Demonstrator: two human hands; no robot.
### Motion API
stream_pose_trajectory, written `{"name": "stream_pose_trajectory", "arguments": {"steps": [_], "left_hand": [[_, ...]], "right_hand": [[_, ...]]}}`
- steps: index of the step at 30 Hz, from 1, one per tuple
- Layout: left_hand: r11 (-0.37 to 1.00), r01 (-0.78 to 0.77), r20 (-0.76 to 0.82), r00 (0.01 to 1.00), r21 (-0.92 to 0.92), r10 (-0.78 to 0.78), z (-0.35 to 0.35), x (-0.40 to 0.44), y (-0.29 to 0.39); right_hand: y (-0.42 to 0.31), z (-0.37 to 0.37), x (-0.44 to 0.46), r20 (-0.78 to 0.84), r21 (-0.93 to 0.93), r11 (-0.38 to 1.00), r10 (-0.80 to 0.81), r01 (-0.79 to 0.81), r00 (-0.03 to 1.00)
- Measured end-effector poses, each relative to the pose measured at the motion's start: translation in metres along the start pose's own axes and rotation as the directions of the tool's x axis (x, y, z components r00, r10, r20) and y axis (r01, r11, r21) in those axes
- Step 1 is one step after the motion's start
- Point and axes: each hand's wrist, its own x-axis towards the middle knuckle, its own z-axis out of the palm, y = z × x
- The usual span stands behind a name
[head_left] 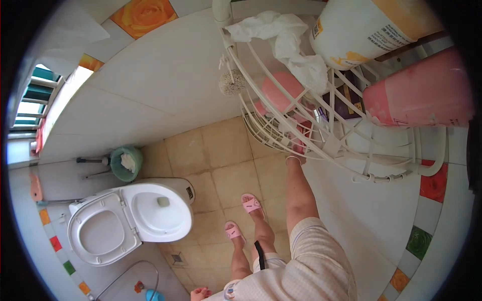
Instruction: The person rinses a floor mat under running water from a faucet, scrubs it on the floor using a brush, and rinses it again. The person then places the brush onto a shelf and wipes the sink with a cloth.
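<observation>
My right arm stretches up to a white wire corner rack (331, 145). My right hand (299, 149) is behind the lower rack wires, its fingers mostly hidden beside pink and red items. A pink basin-like item (281, 92) and a dark purple box (346, 103) are on the rack. Low at the frame's bottom edge, my left hand (201, 294) shows with its fingers curled in and nothing visible in them.
A white toilet (160, 210) with raised lid stands at left, near a green bin (125, 163). Large white (351, 37) and pink (419, 93) containers, a white cloth (286, 45) and a pumice ball (232, 83) are up at the rack. A barred window (37, 100) is far left.
</observation>
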Motion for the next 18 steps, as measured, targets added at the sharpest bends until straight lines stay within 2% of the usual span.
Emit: {"name": "stream_pose_trajectory", "arguments": {"steps": [1,3,6,10,11,12,13,16,17,18], "left_hand": [[1.000,-0.004,-0.001,1.000,-0.006,0.004,0.003,-0.001,0.000],[1.000,0.028,-0.045,0.999,0.011,-0.027,0.005,-0.004,-0.003],[0.999,0.017,-0.028,0.999,0.027,-0.016,-0.007,0.015,-0.042],[0.998,0.061,-0.063,0.996,0.029,-0.059,0.003,0.003,-0.042],[0.997,0.041,-0.072,0.997,0.064,-0.037,0.008,-0.005,-0.031],[0.995,0.023,-0.077,0.997,0.099,-0.016,0.011,-0.010,-0.027],[0.995,0.030,-0.073,0.997,0.099,-0.022,0.010,-0.007,-0.035],[0.999,0.026,-0.050,0.998,0.032,-0.024,0.020,0.011,-0.043],[0.997,0.069,-0.027,0.997,0.034,-0.068,0.032,0.005,-0.029],[0.993,0.116,-0.010,0.993,0.036,-0.115,0.042,-0.002,-0.016]], "right_hand": [[-0.002,0.002,-0.002,-0.023,-0.113,0.989,0.093,-0.095,0.995],[-0.004,0.001,-0.009,-0.072,-0.382,0.871,0.306,-0.310,0.949],[-0.004,0.003,-0.022,-0.116,-0.569,0.695,0.460,-0.439,0.880],[0.000,0.001,-0.012,-0.229,-0.576,0.583,0.558,-0.573,0.798],[0.012,-0.013,0.009,-0.203,-0.433,0.616,0.644,-0.658,0.737],[0.046,-0.022,0.024,-0.206,-0.436,0.614,0.643,-0.657,0.738],[0.084,-0.033,0.042,-0.129,-0.799,0.523,0.332,-0.296,0.934],[0.038,0.011,-0.041,-0.182,-0.740,0.560,0.365,-0.372,0.913],[0.040,0.023,-0.058,-0.056,-0.474,0.748,0.501,-0.465,0.863],[0.047,0.025,-0.066,0.111,-0.158,0.808,0.585,-0.567,0.803]]}}
